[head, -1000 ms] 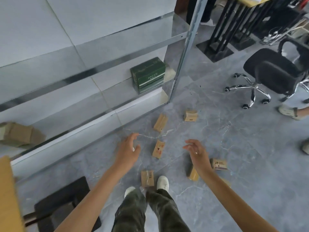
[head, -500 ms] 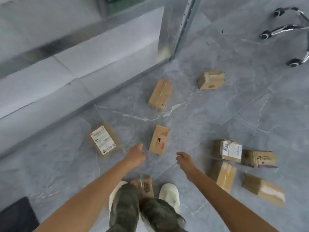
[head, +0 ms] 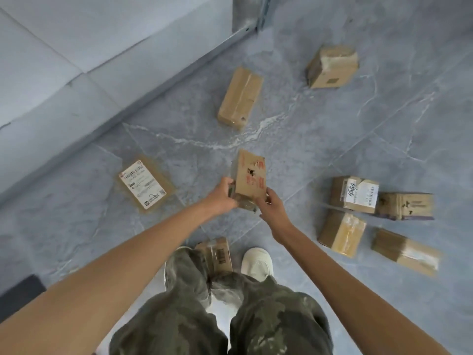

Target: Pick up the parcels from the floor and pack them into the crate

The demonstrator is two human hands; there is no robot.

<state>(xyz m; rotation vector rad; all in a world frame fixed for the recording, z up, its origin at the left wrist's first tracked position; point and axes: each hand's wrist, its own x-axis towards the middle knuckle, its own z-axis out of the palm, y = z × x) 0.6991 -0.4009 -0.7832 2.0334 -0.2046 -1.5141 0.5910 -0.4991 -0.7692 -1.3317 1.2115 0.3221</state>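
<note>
A small brown parcel with red print [head: 249, 176] is in the middle of the floor, gripped at its near end from both sides. My left hand [head: 223, 194] holds its left side and my right hand [head: 270, 204] holds its right side. Several more cardboard parcels lie around: a flat one with a white label [head: 144, 187] to the left, a long one [head: 240, 98] farther away, a dented one [head: 331, 67] at the far right, and a cluster at the right led by a labelled one [head: 354, 194]. Another parcel [head: 216, 254] lies between my feet. No crate is in view.
The foot of a metal shelving post [head: 247, 15] stands at the top. A pale wall base [head: 76, 80] runs diagonally along the left. A dark mat corner [head: 18, 294] shows at the lower left. My legs and white shoes fill the bottom centre.
I have bent lower toward the floor. Both hands, open and apart before, have closed on the red-printed parcel from either side.
</note>
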